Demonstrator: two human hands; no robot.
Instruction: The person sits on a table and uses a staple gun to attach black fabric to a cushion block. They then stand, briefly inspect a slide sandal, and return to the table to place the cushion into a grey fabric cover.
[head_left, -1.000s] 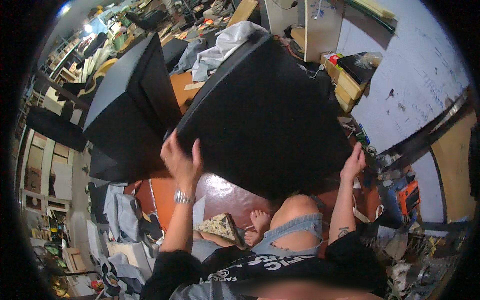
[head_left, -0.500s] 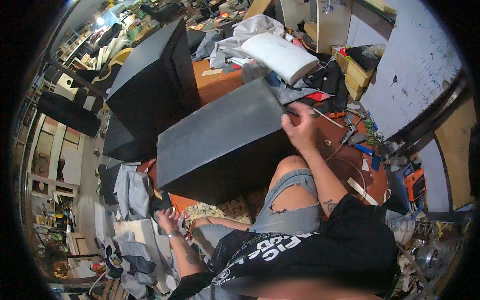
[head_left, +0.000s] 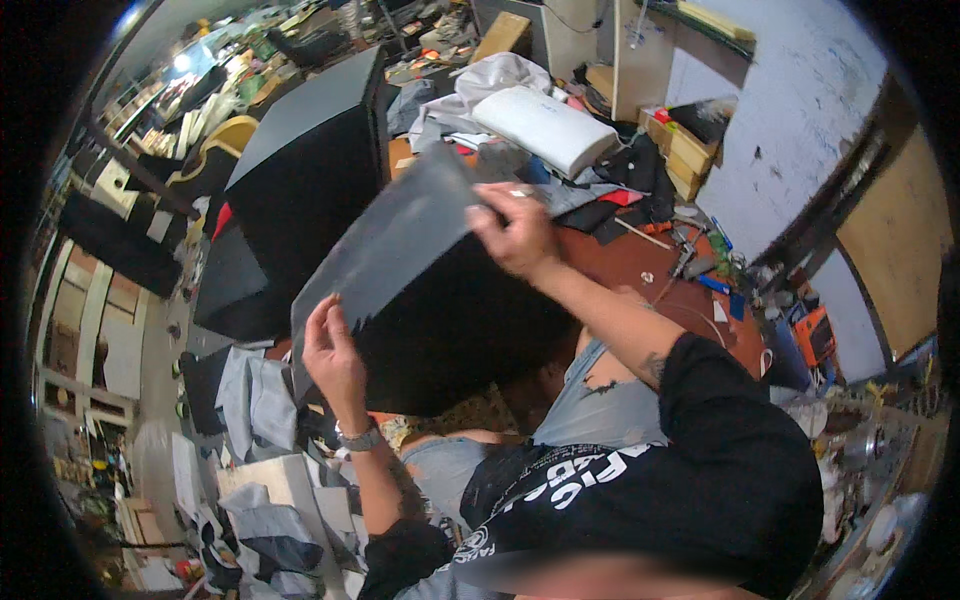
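Observation:
A large block with black sides (head_left: 440, 335) and a dark grey top (head_left: 390, 235) stands in front of my bent legs. My right hand (head_left: 515, 230) grips the right end of the grey top's near edge, its thumb over the surface and a ring on one finger. Further left, my left hand (head_left: 335, 345) has its fingers closed on the same edge. The block looks tipped away from me, with much of its near side showing. Whether the grey top is a loose cover or fixed to the block, I cannot tell.
Behind on the left stands another big black block (head_left: 310, 150). A white cushion-like pad (head_left: 545, 130) lies beyond on heaped cloth. Hand tools (head_left: 690, 255) and a blue-handled item (head_left: 714, 284) lie on the red floor to the right. Grey fabric scraps (head_left: 255, 395) lie at left.
Both hands have come onto the near edge of the grey top, the left rising from below. That edge has shifted up and left, showing more of the black near side.

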